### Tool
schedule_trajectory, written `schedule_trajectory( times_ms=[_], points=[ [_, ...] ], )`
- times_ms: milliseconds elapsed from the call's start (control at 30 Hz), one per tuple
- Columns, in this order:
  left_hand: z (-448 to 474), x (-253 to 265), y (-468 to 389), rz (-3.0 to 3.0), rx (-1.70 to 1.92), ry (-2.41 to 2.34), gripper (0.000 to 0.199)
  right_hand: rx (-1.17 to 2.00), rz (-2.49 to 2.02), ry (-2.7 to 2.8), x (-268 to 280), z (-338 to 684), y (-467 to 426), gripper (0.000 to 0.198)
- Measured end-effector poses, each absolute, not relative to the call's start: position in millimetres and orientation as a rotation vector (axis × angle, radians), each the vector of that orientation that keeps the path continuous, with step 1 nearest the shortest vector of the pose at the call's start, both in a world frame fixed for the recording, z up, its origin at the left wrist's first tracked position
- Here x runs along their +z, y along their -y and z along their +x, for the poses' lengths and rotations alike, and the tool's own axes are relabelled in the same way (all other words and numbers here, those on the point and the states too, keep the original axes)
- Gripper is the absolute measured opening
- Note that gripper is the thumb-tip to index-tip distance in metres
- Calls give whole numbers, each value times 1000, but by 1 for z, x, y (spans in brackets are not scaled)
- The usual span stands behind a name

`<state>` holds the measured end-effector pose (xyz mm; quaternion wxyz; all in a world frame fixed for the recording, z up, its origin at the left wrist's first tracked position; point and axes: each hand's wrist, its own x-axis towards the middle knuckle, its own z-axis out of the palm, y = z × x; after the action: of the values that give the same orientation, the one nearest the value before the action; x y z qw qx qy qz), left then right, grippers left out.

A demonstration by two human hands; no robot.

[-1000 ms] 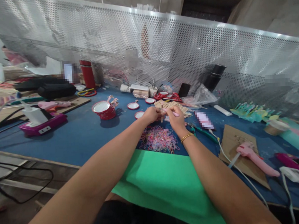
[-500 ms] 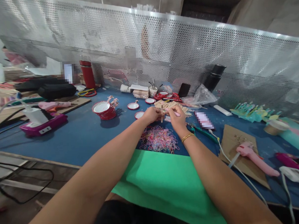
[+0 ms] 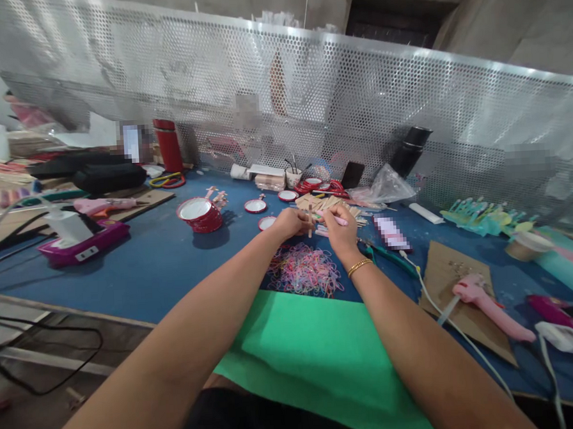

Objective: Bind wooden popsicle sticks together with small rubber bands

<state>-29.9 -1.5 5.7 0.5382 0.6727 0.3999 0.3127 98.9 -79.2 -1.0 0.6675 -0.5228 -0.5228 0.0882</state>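
Note:
My left hand [image 3: 293, 224] is closed on a small wooden stick piece [image 3: 310, 221] that stands upright at its fingertips. My right hand [image 3: 341, 227], with a gold bracelet at the wrist, pinches a slim pink pen-shaped tool [image 3: 339, 221]. The tool's tip points left toward the wooden piece; whether they touch is too small to tell. Below both hands lies a pile of loose coloured rubber bands [image 3: 306, 270]. A round red-rimmed white piece [image 3: 267, 223] sits partly hidden behind my left hand. Flat wooden sticks [image 3: 322, 203] are heaped just beyond my hands.
Stacked red-rimmed round pieces [image 3: 200, 216] stand at left. A purple power strip [image 3: 84, 243] and red bottle [image 3: 168, 147] are further left. Pliers [image 3: 389, 258], a phone [image 3: 392, 232] and a pink glue gun [image 3: 493, 307] on cardboard [image 3: 443, 264] lie at right. Perforated metal [image 3: 212, 84] rises behind.
My right fingers and the pink tool have drawn back slightly from the wooden piece, widening the gap between my hands. My left hand keeps its hold.

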Motion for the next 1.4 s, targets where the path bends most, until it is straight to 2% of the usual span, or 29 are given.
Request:
schedule_trajectory(
  times_ms=[167, 400, 667, 833, 1000, 1200, 1400],
  points=[
    [-29, 12, 8, 1579, 736, -975, 9, 231, -1174, 1173, -3, 98, 78, 14],
    [-28, 13, 10, 1570, 756, -942, 17, 215, -1197, 1236, -3, 97, 78, 16],
    [-28, 15, 13, 1560, 766, -950, 9, 200, -1215, 1209, -3, 101, 78, 18],
    [-27, 13, 10, 1558, 750, -977, 18, 209, -1218, 1254, 0, 97, 80, 20],
    [-28, 15, 13, 1557, 760, -955, 13, 191, -1206, 1227, -1, 100, 78, 18],
    [-27, 18, 16, 1532, 751, -961, 24, 199, -1208, 1268, -1, 96, 79, 21],
    [-28, 16, 14, 1553, 758, -961, 18, 184, -1216, 1220, -1, 101, 77, 18]
  ],
)
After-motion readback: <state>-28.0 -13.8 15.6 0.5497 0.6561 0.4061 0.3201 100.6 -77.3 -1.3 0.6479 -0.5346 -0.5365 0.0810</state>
